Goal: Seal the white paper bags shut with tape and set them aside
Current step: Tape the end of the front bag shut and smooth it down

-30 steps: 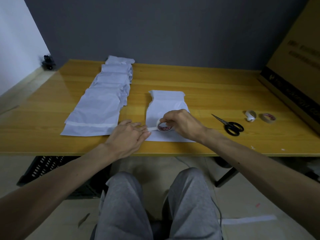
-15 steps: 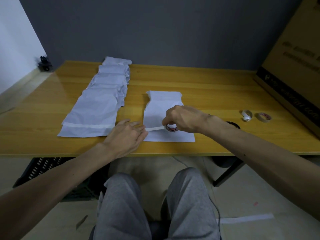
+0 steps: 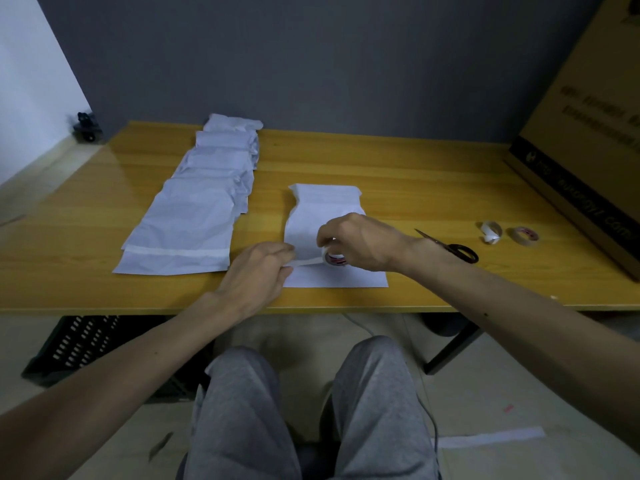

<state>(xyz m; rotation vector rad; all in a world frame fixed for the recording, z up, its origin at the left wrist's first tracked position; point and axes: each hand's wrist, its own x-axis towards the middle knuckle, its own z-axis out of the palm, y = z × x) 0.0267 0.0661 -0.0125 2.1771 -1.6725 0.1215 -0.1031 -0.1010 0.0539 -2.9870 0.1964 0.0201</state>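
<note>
Worktop (image 3: 415, 174) near edge: my left hand (image 3: 258, 271) pinches tape end (image 3: 306, 262), right hand (image 3: 360, 242) grips tape roll (image 3: 334, 259) over the paper bag (image 3: 325, 209) (light, floppy; I'd hold its edges).

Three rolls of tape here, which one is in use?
The roll the right hand holds on the lone white bag, its strip stretched to the left hand. The other two rolls lie untouched past the scissors.

1. The single head-worn camera looked forward and down from above the seated person's lap (image 3: 377, 403).
2. It sat close over the worktop (image 3: 415, 174), whose far edge lay at 12 o'clock.
</note>
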